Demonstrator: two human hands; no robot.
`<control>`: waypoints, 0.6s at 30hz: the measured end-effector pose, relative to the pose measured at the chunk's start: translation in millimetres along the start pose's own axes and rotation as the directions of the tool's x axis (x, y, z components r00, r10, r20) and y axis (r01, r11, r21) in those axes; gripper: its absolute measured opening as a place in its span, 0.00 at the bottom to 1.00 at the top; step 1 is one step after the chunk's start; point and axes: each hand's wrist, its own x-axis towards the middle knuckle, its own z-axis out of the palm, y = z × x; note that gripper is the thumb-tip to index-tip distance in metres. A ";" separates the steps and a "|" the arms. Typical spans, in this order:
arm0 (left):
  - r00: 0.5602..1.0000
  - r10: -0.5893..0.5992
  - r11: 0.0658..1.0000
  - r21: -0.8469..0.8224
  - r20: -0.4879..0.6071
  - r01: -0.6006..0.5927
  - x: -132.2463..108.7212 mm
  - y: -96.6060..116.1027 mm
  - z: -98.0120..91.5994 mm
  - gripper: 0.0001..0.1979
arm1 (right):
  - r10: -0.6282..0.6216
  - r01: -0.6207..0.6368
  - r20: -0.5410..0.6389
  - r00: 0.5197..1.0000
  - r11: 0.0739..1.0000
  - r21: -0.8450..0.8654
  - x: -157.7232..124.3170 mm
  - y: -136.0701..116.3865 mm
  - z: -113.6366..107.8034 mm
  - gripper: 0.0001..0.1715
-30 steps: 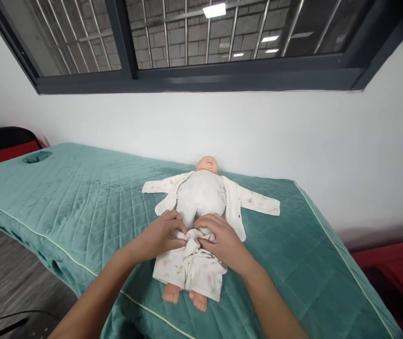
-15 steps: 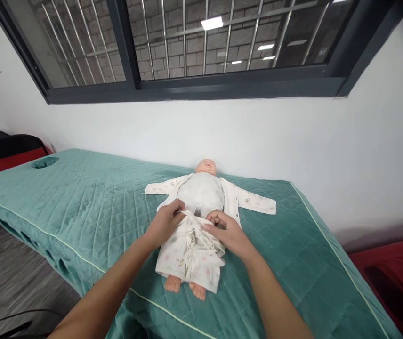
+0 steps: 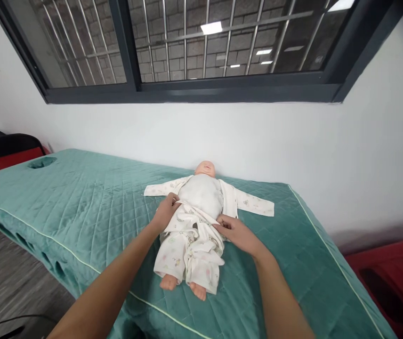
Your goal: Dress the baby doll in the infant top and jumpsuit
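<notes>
A baby doll (image 3: pixel 205 168) lies on its back with its head toward the wall and its bare feet toward me. Its white patterned jacket (image 3: pixel 254 202) is spread open, sleeves out to both sides, around a pale cloth torso (image 3: pixel 203 193). White printed baby trousers (image 3: pixel 176 254) cover its legs, bunched at the hips. My left hand (image 3: pixel 166 212) pinches the waistband at the doll's hip on the left. On the other side, my right hand (image 3: pixel 235 230) grips the waistband edge between thumb and fingers. The band stretches across the belly between both hands.
Under the doll is a massage bed with a green quilted cover (image 3: pixel 92 202) and a face hole (image 3: pixel 42 162) at the far left. Behind it rises a white wall with a barred window (image 3: pixel 201 42). Red chairs (image 3: pixel 392 282) stand at both ends.
Both hands have drawn the trouser waistband up toward the doll's chest, so it now covers the lower belly. The left hand moved farther up. The trouser legs look less bunched.
</notes>
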 end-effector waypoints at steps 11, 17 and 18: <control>0.981 0.195 0.981 -0.025 0.010 -0.195 -16.1 -30.8 -3.6 0.14 | 0.026 -0.035 0.060 0.998 0.987 0.154 -2.3 5.3 -0.5 0.15; 0.964 0.139 0.989 -0.018 -0.225 -0.147 -21.2 -63.2 2.5 0.21 | 0.124 -0.151 -0.467 0.875 0.988 -0.020 7.5 25.8 -3.3 0.19; 0.965 0.113 0.993 0.013 -0.236 -0.113 -20.3 -65.9 2.9 0.21 | 0.126 -0.192 -0.538 0.833 0.979 -0.069 9.0 30.9 -2.3 0.20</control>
